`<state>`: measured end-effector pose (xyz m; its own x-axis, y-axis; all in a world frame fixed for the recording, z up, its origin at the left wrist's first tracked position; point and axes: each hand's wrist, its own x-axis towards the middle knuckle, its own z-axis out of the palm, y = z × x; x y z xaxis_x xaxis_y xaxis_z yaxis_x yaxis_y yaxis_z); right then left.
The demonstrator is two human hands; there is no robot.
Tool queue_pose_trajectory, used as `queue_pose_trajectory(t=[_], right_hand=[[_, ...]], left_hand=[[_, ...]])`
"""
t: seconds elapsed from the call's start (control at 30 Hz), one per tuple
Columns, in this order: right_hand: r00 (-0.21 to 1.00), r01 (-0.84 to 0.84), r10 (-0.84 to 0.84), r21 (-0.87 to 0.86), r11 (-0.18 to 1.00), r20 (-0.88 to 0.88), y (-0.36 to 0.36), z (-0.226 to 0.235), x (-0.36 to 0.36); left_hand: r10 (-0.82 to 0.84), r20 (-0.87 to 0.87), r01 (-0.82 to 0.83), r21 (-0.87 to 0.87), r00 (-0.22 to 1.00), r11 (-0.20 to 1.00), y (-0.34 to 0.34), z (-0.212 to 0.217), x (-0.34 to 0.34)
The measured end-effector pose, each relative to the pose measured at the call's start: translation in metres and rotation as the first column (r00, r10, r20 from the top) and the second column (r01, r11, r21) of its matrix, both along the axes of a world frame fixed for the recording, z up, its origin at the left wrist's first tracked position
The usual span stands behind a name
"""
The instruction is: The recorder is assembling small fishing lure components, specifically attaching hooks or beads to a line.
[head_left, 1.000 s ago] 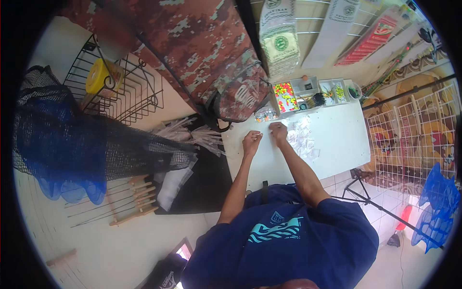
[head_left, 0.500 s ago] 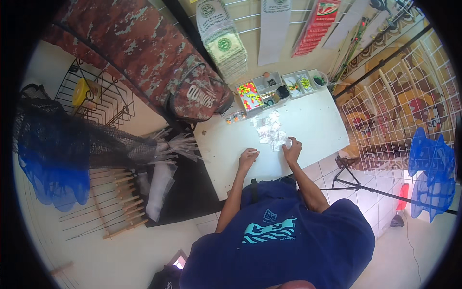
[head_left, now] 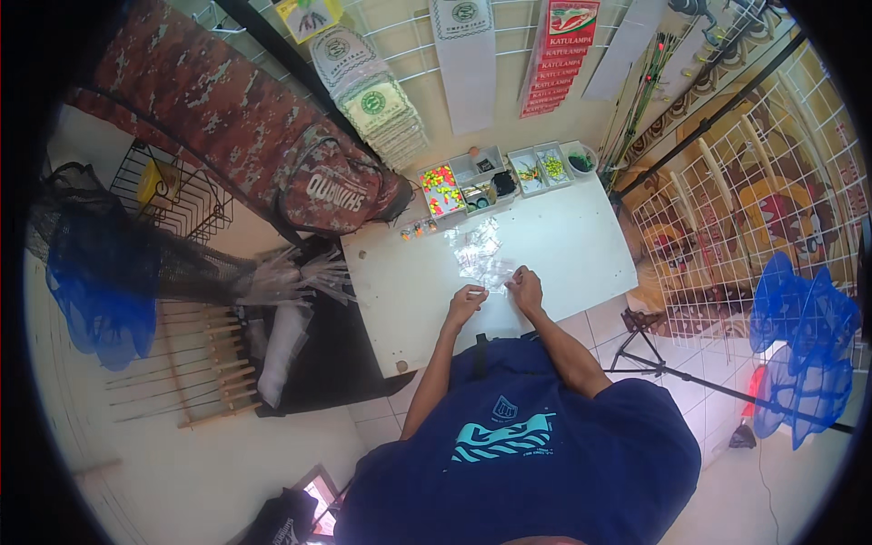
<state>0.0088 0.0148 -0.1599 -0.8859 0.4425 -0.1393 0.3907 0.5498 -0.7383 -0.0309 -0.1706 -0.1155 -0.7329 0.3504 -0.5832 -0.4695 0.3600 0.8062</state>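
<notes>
A loose pile of small clear plastic bags point(head_left: 474, 243) lies on the white table point(head_left: 572, 254), glinting in the light. Just below its near edge, my left hand point(head_left: 466, 304) has its fingers curled together, thumb side toward the other hand. Anything at those fingertips is too small to make out. Close by on the right, my right hand point(head_left: 526, 292) pinches what looks like one of the small clear plastic bags at the pile's right edge. Only a narrow gap separates the two hands.
Grey compartment trays point(head_left: 472, 171) with red-yellow and green small pieces stand at the table's back. Small colourful packets point(head_left: 418, 229) lie left of the pile. A camouflage bag point(head_left: 331, 186) hangs at left. Blue nets point(head_left: 799, 336) and a black tripod point(head_left: 649, 350) are at right.
My right hand has moved left, from the pile's right side to close beside my left hand, and now pinches. The whole view has shifted slightly.
</notes>
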Motion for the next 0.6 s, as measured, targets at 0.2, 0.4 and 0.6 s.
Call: queue_pose_trajectory(t=[0.2,0.4,0.6], right_hand=[[0.987,-0.16,0.154,-0.138,0.977,-0.054,0.042,0.006,-0.004],[0.957,-0.289,0.275,-0.265,0.92,-0.089,0.081,0.008,-0.007],[0.928,-0.348,0.37,-0.451,0.822,-0.04,0.113,0.019,-0.021]], left_hand=[[0.112,-0.025,-0.111,0.032,0.993,0.993,0.044,0.003,0.012],[0.224,-0.063,-0.223,0.02,0.973,0.975,0.091,0.002,0.024],[0.371,-0.179,-0.38,-0.013,0.911,0.925,0.125,-0.017,0.04]])
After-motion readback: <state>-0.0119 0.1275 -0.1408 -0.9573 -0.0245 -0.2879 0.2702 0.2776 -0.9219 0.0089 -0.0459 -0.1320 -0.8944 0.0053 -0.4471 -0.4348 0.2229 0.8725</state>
